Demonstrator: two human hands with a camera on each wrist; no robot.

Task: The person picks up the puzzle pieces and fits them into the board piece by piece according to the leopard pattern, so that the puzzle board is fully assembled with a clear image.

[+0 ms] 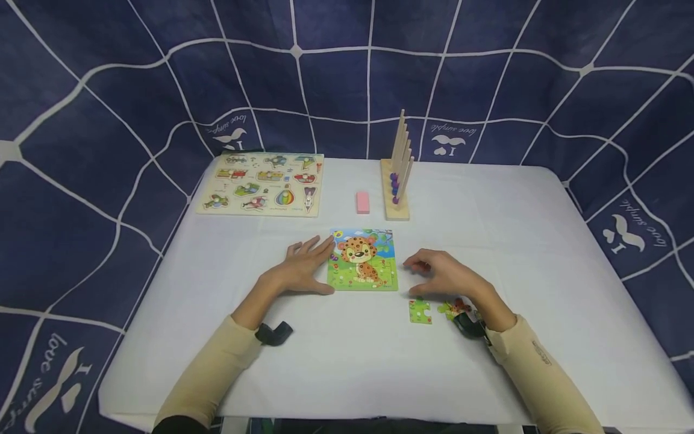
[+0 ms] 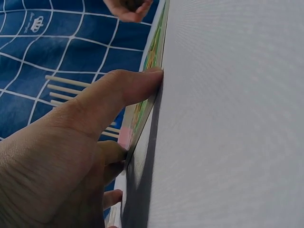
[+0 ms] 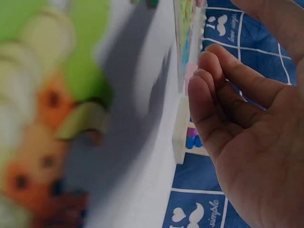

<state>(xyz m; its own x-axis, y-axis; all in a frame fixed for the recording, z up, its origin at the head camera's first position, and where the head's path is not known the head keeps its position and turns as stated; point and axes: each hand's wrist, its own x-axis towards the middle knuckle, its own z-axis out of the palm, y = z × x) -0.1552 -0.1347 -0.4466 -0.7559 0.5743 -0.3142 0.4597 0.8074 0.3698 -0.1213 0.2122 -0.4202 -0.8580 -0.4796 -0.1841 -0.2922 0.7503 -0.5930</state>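
A leopard jigsaw puzzle [image 1: 362, 259] in a flat square board lies on the table, its picture showing a spotted cub on green grass. At its left side is my left hand [image 1: 303, 268], fingers spread, with the thumb at the near left corner and the fingertips at the left edge. The left wrist view has that thumb [image 2: 137, 86] against the board's edge. To the right of the board hovers my right hand [image 1: 447, 274], fingers loosely bent and nothing between them. Below it lie a green puzzle piece [image 1: 420, 311] and a leopard-face piece [image 1: 459, 306], partly hidden by the wrist camera.
Behind the puzzle is a pink block [image 1: 362, 203]. A wooden peg stand [image 1: 398, 213] with upright rods and blue and purple beads stands at the back. A vehicle peg board [image 1: 260, 210] lies at the back left. Dark blue gridded cloth [image 1: 336, 84] hangs around the white table [image 1: 325, 367].
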